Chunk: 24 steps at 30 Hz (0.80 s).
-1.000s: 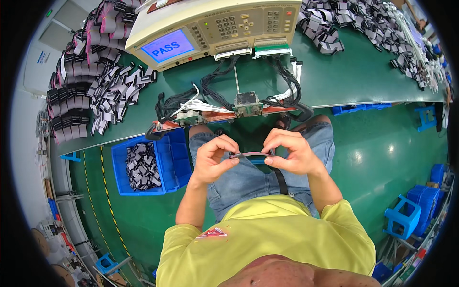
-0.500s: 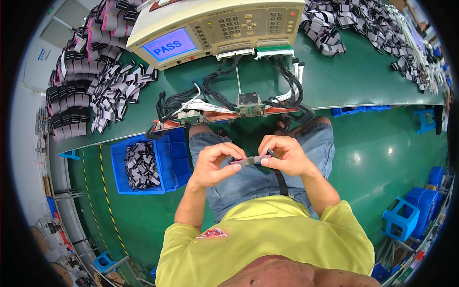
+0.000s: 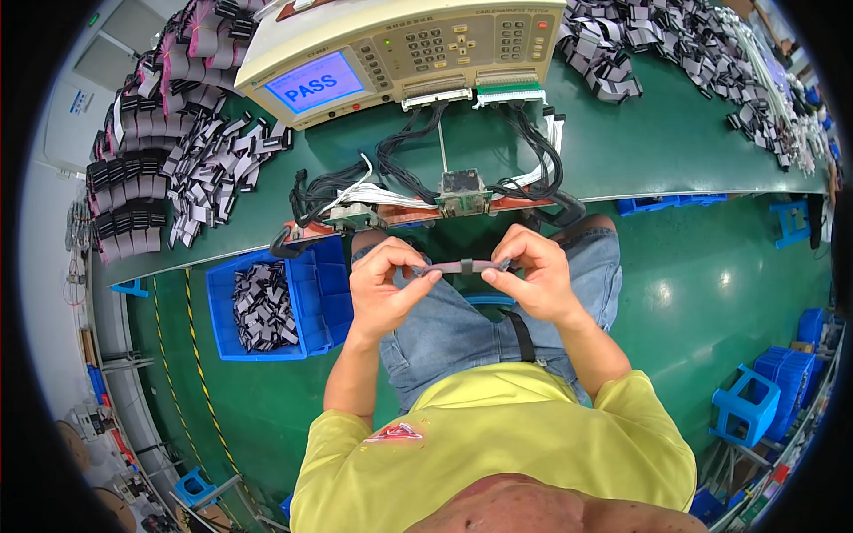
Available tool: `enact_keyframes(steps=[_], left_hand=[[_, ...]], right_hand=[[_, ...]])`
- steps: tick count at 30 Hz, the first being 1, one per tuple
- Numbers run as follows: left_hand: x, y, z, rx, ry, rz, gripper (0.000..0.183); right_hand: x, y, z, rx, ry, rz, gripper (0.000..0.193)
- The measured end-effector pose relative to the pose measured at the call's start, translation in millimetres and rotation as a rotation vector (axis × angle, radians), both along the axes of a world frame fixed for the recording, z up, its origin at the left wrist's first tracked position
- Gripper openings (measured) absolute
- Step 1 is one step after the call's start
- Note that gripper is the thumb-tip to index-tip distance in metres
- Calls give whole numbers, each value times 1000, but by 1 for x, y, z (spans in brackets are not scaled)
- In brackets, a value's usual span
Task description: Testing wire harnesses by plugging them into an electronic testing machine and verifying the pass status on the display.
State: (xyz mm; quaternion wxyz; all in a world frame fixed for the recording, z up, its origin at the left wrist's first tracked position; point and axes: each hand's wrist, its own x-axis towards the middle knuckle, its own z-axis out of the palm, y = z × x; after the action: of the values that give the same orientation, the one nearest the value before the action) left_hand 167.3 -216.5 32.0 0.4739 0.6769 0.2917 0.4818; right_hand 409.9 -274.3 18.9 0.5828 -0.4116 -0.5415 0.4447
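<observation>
A short grey ribbon cable (image 3: 451, 266) with a dark connector at each end is stretched level between my hands, above my lap. My left hand (image 3: 387, 282) pinches its left end and my right hand (image 3: 533, 274) pinches the right end. A small dark piece sits midway along the ribbon. Just beyond my hands, at the table's front edge, a test fixture (image 3: 464, 194) carries green boards with black and white wires. Those wires run up to a beige cable tester (image 3: 409, 53) with a lit screen.
Loose ribbon cables (image 3: 213, 169) and bundled ones (image 3: 129, 200) cover the table's left side. More cables (image 3: 613, 53) lie at the back right. A blue bin (image 3: 306, 302) holding ribbon cables is below the table at left. A blue stool (image 3: 745, 404) stands at right.
Both hands have moved forward toward the fixture and slightly apart. The ribbon cable, tilted before, is now pulled straighter and its middle dark piece shows.
</observation>
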Motion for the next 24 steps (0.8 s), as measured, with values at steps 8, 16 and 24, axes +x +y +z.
enact_keyframes(steps=[8, 16, 24], left_hand=[[6, 6, -3, -18, -2, 37, 25], [4, 6, -16, -75, 34, 43, 26], [2, 7, -15, -120, -2, 55, 27]], right_hand=[[-1, 8, 8, 201, -250, -182, 23], [-9, 7, 4, 170, -357, -308, 33], [-9, 10, 7, 242, -420, -316, 33]])
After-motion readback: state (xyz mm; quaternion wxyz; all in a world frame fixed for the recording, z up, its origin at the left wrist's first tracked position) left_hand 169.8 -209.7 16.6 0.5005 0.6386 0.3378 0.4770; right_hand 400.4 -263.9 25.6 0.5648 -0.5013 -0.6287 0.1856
